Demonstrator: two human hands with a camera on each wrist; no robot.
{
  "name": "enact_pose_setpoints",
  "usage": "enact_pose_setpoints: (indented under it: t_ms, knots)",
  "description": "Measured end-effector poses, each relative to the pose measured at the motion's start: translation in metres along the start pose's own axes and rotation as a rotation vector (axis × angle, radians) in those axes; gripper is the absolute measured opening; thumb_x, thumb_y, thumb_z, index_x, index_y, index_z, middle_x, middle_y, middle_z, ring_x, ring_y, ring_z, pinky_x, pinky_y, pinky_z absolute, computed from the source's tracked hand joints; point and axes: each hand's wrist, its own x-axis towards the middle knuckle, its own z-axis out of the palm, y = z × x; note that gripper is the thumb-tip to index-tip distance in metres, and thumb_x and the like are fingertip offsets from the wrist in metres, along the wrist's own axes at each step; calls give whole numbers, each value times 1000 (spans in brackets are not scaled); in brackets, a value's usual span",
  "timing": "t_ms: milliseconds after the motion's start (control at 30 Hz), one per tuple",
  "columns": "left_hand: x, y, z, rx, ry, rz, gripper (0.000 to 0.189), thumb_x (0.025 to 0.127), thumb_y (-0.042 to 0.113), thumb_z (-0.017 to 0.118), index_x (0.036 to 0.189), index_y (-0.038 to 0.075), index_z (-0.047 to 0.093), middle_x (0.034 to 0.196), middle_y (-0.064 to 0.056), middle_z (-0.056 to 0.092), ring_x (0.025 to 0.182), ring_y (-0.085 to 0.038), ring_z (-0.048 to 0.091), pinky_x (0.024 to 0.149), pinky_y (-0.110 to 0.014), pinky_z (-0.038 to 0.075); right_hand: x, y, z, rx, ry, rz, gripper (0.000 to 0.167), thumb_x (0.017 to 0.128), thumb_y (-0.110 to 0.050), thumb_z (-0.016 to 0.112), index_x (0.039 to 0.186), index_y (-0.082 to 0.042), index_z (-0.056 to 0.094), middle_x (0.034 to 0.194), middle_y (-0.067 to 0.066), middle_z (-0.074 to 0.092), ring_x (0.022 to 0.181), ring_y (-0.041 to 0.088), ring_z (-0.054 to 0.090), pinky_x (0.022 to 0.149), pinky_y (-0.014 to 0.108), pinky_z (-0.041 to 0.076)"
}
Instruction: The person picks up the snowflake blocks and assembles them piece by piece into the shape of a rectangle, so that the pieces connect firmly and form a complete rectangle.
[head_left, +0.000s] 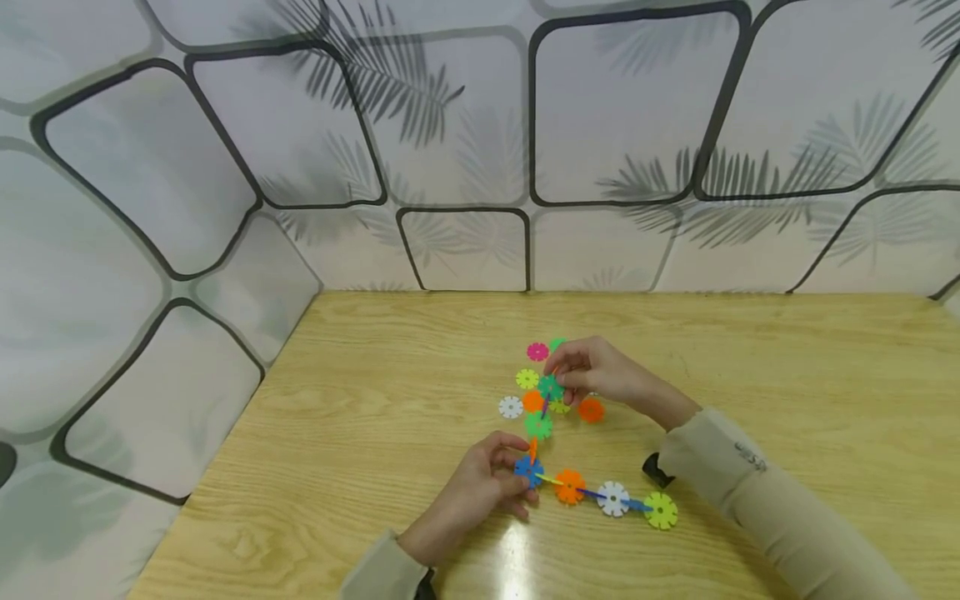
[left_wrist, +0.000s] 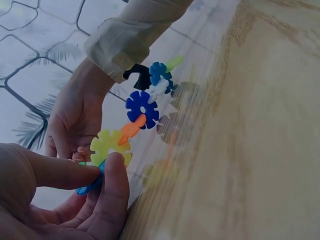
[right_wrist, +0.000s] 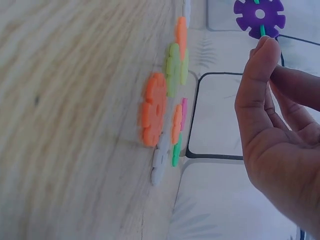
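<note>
A bent chain of notched plastic snowflake discs, slotted edge to edge, runs between both hands and off to the right. My left hand [head_left: 480, 475] pinches a blue disc [head_left: 528, 472] at the chain's bend, thumb and fingertips on it; the left wrist view shows a yellow disc [left_wrist: 111, 147] joined to it. From there the chain goes right through an orange disc [head_left: 570, 487] and a white disc [head_left: 613, 498] to a yellow-green end disc [head_left: 662, 510]. My right hand [head_left: 596, 371] pinches a teal-green disc [head_left: 551, 387] at the other end, with a purple disc [right_wrist: 260, 14] attached below.
Loose discs lie on the wooden table [head_left: 375, 375] around the right hand: pink [head_left: 537, 352], yellow [head_left: 527, 379], white [head_left: 511, 407], orange [head_left: 591, 410] and others partly hidden. A patterned wall [head_left: 465, 250] stands along the table's back edge.
</note>
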Motion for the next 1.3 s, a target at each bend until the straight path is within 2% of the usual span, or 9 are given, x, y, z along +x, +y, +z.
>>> enact_pose_setpoints:
  t_ms: [300, 433, 533, 633, 767, 900, 1000, 1133, 1300]
  knots:
    - [2, 2, 1, 4, 12, -20, 47, 91, -15, 58, 135, -8, 43, 98, -14, 57, 71, -16, 66, 62, -26, 58, 0, -1, 3, -6, -15, -19, 16, 98, 10, 53, 111, 16, 61, 85, 10, 65, 66, 21, 64, 62, 34, 59]
    - [4, 4, 0, 22, -10, -34, 55, 92, -11, 59, 142, -7, 39, 105, -16, 57, 72, -19, 68, 61, -28, 59, -1, -2, 3, -5, -21, -22, 16, 99, 10, 53, 111, 16, 61, 84, 10, 65, 66, 19, 64, 62, 33, 59]
    - [6, 7, -3, 74, -46, -50, 58, 94, -5, 62, 147, -4, 38, 111, -16, 57, 77, -22, 70, 63, -30, 59, -1, -2, 3, -3, -22, -23, 15, 99, 10, 53, 110, 15, 61, 84, 11, 65, 66, 18, 65, 62, 32, 59]
    - [10, 9, -5, 160, -67, -32, 59, 94, -2, 65, 147, -4, 38, 109, -15, 60, 81, -20, 69, 66, -31, 60, -1, -2, 3, 4, -27, -35, 15, 98, 10, 53, 110, 16, 61, 85, 12, 65, 66, 19, 65, 62, 32, 59]
    - [14, 12, -6, 280, -77, 23, 59, 93, 0, 68, 146, -7, 41, 101, -10, 64, 81, -15, 65, 70, -29, 58, -1, -3, 3, 4, -28, -38, 15, 98, 10, 53, 109, 16, 61, 85, 12, 65, 67, 21, 64, 63, 33, 59]
    - [17, 13, -7, 355, -84, 63, 61, 91, 0, 70, 144, -12, 42, 103, -9, 65, 90, -16, 65, 80, -28, 55, -3, -5, 2, -14, -24, -25, 15, 99, 10, 52, 110, 15, 62, 85, 12, 65, 67, 22, 64, 64, 35, 60]
    - [20, 13, -7, 345, -99, 78, 59, 90, -3, 70, 142, -12, 43, 109, -12, 66, 98, -21, 66, 85, -29, 55, -3, -5, 1, -20, -27, -21, 15, 99, 10, 53, 110, 14, 62, 84, 12, 65, 67, 22, 65, 64, 35, 60]
    - [25, 11, -8, 258, -146, 89, 62, 89, -9, 67, 144, -7, 38, 114, -15, 67, 99, -22, 67, 84, -28, 54, -3, -4, 1, -23, -29, -28, 15, 99, 9, 53, 109, 14, 62, 84, 10, 65, 67, 22, 65, 63, 35, 60]
    - [30, 9, -9, 177, -192, 111, 80, 88, -14, 66, 154, 4, 24, 113, -19, 67, 95, -19, 66, 82, -26, 53, -4, -4, 1, -21, -25, -25, 15, 99, 9, 53, 109, 14, 62, 84, 9, 65, 66, 22, 65, 63, 34, 60]
